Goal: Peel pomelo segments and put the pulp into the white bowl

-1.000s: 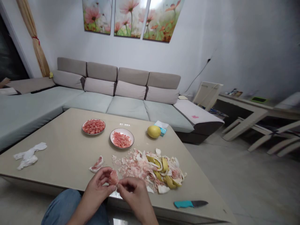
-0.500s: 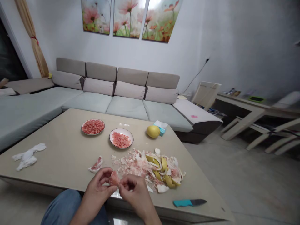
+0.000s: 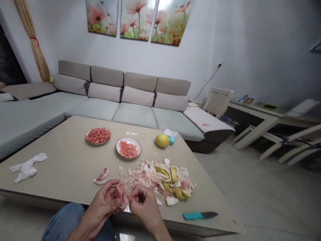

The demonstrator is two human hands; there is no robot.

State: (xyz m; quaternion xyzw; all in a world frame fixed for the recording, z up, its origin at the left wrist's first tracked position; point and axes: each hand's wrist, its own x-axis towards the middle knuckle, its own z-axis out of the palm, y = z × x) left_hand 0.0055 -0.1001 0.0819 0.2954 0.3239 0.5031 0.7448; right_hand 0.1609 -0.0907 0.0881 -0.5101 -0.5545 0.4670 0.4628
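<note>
My left hand (image 3: 104,204) is closed round a pink pomelo segment (image 3: 121,195) just above the near edge of the beige table (image 3: 62,157). My right hand (image 3: 142,204) pinches the segment's thin skin from the right side. Both hands touch the fruit. Beyond them lies a heap of white and yellow peel scraps (image 3: 160,180). A half-skinned segment (image 3: 101,176) rests on the table to the left of the heap. Two plates hold pink fruit pieces: the left plate (image 3: 98,135) and the right plate (image 3: 128,148).
A teal-handled knife (image 3: 200,215) lies near the table's front right edge. A whole yellow fruit (image 3: 162,140) and a tissue pack (image 3: 172,135) sit at the far side. Crumpled white tissue (image 3: 26,167) lies at the left. A grey sofa (image 3: 120,107) stands behind.
Both hands have shifted slightly on the segment, with the fingers turned more round it; the view has drifted a little to the right.
</note>
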